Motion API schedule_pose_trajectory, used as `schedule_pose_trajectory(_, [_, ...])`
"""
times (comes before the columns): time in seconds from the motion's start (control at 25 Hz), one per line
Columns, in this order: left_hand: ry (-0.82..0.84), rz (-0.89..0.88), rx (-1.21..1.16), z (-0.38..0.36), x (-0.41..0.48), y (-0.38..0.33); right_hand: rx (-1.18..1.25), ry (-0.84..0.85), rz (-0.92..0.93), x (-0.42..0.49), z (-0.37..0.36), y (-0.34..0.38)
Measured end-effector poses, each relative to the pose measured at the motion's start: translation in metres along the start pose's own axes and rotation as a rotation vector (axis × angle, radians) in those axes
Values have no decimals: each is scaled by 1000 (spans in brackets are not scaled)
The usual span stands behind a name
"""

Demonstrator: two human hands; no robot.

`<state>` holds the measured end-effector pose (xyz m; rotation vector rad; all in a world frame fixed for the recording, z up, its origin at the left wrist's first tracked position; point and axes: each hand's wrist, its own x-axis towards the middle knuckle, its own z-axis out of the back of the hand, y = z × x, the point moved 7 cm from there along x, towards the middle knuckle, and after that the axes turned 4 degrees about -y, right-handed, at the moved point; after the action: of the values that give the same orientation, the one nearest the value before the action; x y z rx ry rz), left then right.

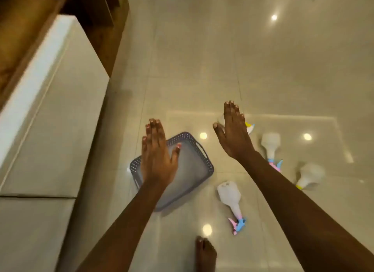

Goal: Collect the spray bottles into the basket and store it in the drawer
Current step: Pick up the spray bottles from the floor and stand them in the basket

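Observation:
A grey perforated basket (202, 150) sits on the glossy tiled floor with nothing in it. My left hand (156, 156) hovers flat over its left half, fingers straight, holding nothing. My right hand (233, 134) is stretched out flat to the right of the basket and covers most of one spray bottle (250, 128) with a yellow and blue trigger. Three more white spray bottles lie on the floor: one with a pink and blue trigger (230, 197) in front of the basket, another (270, 144) by my right forearm, and one with a yellow trigger (310, 175) at the right.
White drawer fronts (56, 114) of a low cabinet run along the left, under a wooden top (18, 35). My bare foot (205, 255) stands at the bottom edge. Shiny floor tiles (283, 69) stretch ahead with light reflections.

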<state>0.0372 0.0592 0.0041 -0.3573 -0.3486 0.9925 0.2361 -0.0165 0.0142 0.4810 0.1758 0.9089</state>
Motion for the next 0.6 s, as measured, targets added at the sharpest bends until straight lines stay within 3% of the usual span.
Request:
schedule_pose_trajectory(0.2, [-80,327,41,-134,-49,155,-22,197,-16,-11,-175,-105])
schedule_pose_trajectory(0.28, [-86,397,56,-179,-62,202,-7,181,16,2,-226,-132])
schedule_pose_trajectory(0.36, [-42,513,27,-210,-69,240,22,176,18,19,-259,-148])
schedule_pose_trajectory(0.48, [-144,705,-190,-229,-77,273,12,152,57,47,-284,-155])
schedule_pose_trajectory(0.6, [-239,742,-283,-231,-56,276,-38,157,92,61,-289,-158])
